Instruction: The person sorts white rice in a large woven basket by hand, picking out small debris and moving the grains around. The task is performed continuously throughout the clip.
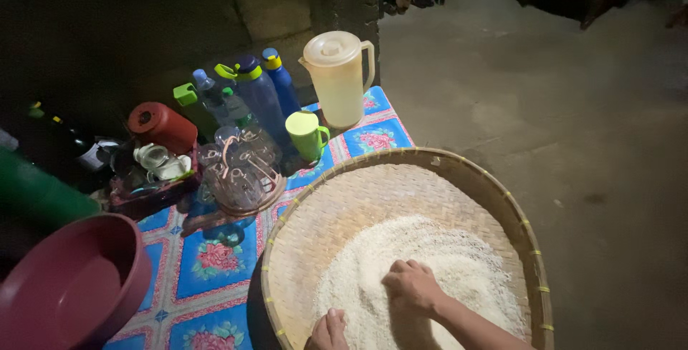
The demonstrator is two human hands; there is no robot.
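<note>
Your right hand [412,285], fingers curled and closed loosely, presses into the white rice [423,278] heaped in the round woven tray [344,207]; your left hand [328,330], at the frame's lower edge, rests on the rice, its grip impossible to tell. Just beside the tray's rim: 1 green cup [307,133], 1 cream pitcher [337,78], clear glasses [240,167], 1 maroon basin [72,285], all on the floral worktop [215,264]. Risk: the tray overhangs the worktop, so a hard push could tip it, I judge, spilling rice onto the floor [573,106].

free: bare floor [573,142] right | blocked: cup [306,133], bottles [258,96], jug [337,78] left-rear
</note>
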